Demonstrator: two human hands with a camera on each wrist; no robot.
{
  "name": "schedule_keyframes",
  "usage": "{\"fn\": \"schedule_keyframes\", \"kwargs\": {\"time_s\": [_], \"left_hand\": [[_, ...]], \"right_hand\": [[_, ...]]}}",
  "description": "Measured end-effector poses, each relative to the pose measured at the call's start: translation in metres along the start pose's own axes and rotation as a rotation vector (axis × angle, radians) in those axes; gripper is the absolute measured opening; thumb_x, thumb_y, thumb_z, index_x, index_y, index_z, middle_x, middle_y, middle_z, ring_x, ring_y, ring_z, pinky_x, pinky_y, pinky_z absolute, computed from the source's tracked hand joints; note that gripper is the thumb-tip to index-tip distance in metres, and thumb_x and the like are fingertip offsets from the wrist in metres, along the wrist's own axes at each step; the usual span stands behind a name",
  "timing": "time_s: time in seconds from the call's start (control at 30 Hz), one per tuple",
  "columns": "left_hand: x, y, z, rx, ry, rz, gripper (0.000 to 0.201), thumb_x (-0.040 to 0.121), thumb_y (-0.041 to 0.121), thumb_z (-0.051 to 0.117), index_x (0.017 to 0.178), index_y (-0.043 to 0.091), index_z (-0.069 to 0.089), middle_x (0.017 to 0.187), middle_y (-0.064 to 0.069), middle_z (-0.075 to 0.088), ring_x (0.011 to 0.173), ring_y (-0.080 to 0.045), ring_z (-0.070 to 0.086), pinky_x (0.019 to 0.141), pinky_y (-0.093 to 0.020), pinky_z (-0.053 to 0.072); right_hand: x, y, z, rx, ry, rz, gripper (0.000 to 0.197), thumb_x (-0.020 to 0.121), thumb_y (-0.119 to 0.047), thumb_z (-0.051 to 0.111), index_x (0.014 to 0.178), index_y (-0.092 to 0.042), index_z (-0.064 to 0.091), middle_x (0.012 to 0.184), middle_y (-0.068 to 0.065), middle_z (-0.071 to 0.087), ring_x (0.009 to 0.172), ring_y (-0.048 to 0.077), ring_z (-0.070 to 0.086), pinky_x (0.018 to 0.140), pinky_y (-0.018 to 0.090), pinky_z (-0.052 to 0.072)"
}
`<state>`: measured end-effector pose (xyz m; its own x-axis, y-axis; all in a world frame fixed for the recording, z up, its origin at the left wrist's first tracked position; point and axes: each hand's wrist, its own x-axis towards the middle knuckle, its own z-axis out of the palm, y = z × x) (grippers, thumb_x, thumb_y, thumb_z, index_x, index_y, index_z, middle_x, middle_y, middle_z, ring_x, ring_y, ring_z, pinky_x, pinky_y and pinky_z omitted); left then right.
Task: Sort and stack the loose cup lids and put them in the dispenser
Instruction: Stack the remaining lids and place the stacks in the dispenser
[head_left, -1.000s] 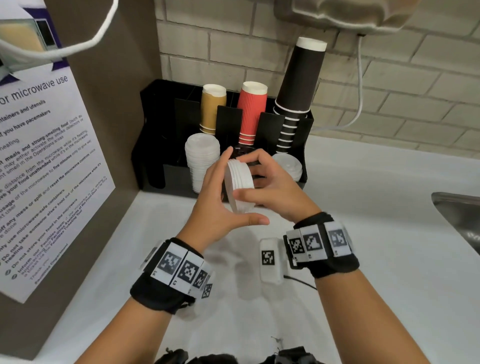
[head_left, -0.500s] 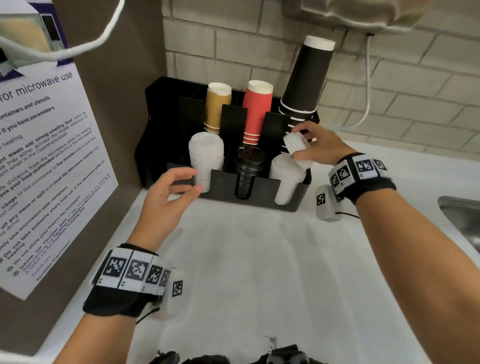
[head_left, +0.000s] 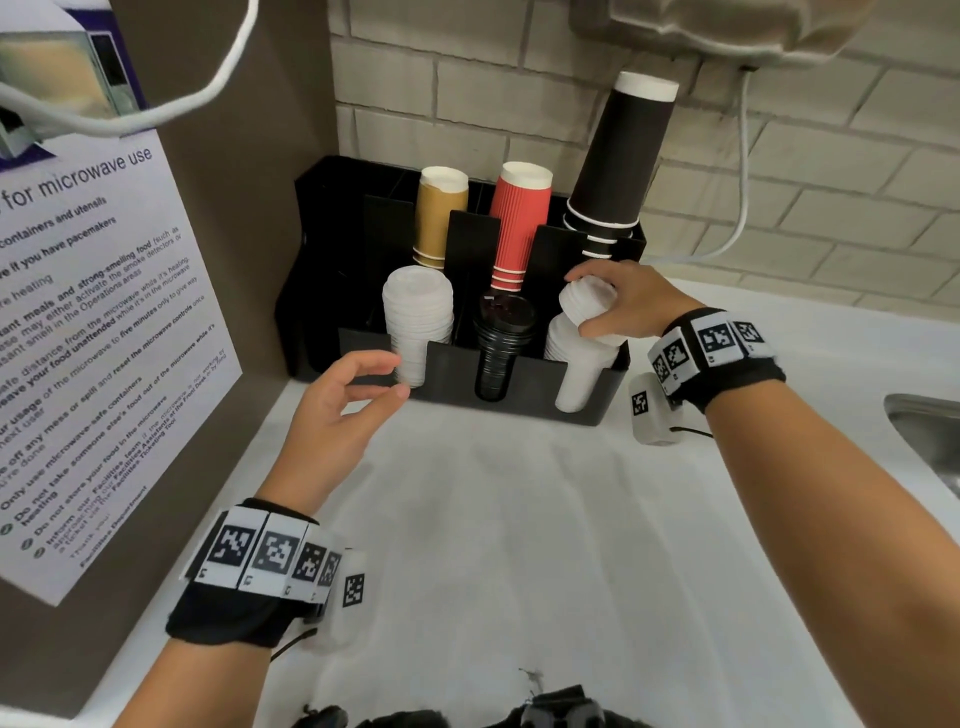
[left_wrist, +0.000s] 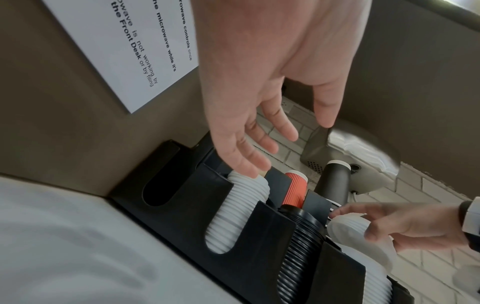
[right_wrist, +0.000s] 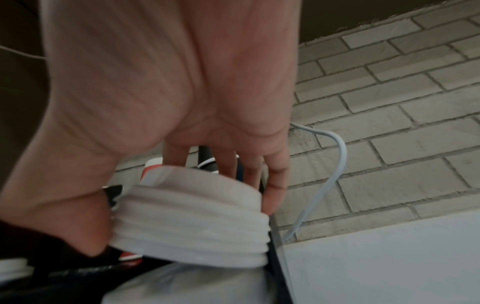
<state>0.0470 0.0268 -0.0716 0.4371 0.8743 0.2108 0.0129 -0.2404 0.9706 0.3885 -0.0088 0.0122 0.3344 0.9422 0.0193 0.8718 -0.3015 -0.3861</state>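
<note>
A black dispenser (head_left: 524, 387) stands against the brick wall, its front slots holding a white lid stack (head_left: 418, 322), a black lid stack (head_left: 503, 343) and another white lid stack (head_left: 579, 371). My right hand (head_left: 618, 306) grips a short stack of white lids (head_left: 586, 304) (right_wrist: 192, 222) (left_wrist: 348, 228), tilted, just over the right-hand white stack. My left hand (head_left: 358, 400) (left_wrist: 275, 131) hovers in front of the left slot with fingers loosely spread, holding nothing.
Behind the lids stand a tan cup stack (head_left: 440, 213), a red cup stack (head_left: 519, 228) and a tall black cup stack (head_left: 621, 161). A paper notice (head_left: 88, 338) hangs on the brown panel at left. A metal sink (head_left: 930, 431) is at right, and a white cable (head_left: 737, 171) hangs behind.
My right hand carried the lid stack from between both hands to the right-hand slot and has lowered it closer to the stack there. My left hand let go and stays near the left slot.
</note>
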Motion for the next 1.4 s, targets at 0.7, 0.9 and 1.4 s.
{"fn": "schedule_keyframes", "kwargs": {"time_s": [0.7,0.9,1.4], "left_hand": [[0.010,-0.008,0.009,0.028,-0.038,0.040,0.025,0.089,0.016,0.068,0.106,0.033,0.064,0.112,0.011,0.063,0.094,0.001,0.061,0.080,-0.013,0.045],[0.037,-0.011,0.028,0.457,-0.210,0.132,0.059,0.088,0.023,0.070,0.141,0.024,0.045,0.147,0.001,0.040,0.137,-0.015,0.036,0.114,-0.033,0.031],[0.062,-0.014,0.061,1.186,-0.388,0.157,0.084,0.094,0.046,0.053,0.155,0.011,0.007,0.162,-0.007,0.010,0.150,-0.022,0.005,0.119,-0.041,0.009]], "right_hand": [[-0.008,0.002,0.059,0.109,0.232,-0.032,0.048,0.070,-0.025,0.076,0.116,-0.029,0.061,0.110,0.004,0.045,0.102,0.026,0.050,0.086,0.026,0.034],[-0.011,-0.001,0.061,-0.027,0.196,0.008,0.069,0.072,-0.032,0.077,0.135,-0.022,0.048,0.132,0.011,0.049,0.118,0.036,0.047,0.101,0.044,0.040],[-0.010,-0.015,0.066,-0.385,0.038,0.079,0.061,0.100,-0.038,0.032,0.153,-0.013,0.014,0.158,0.018,0.016,0.146,0.033,0.011,0.118,0.048,0.005]]}}
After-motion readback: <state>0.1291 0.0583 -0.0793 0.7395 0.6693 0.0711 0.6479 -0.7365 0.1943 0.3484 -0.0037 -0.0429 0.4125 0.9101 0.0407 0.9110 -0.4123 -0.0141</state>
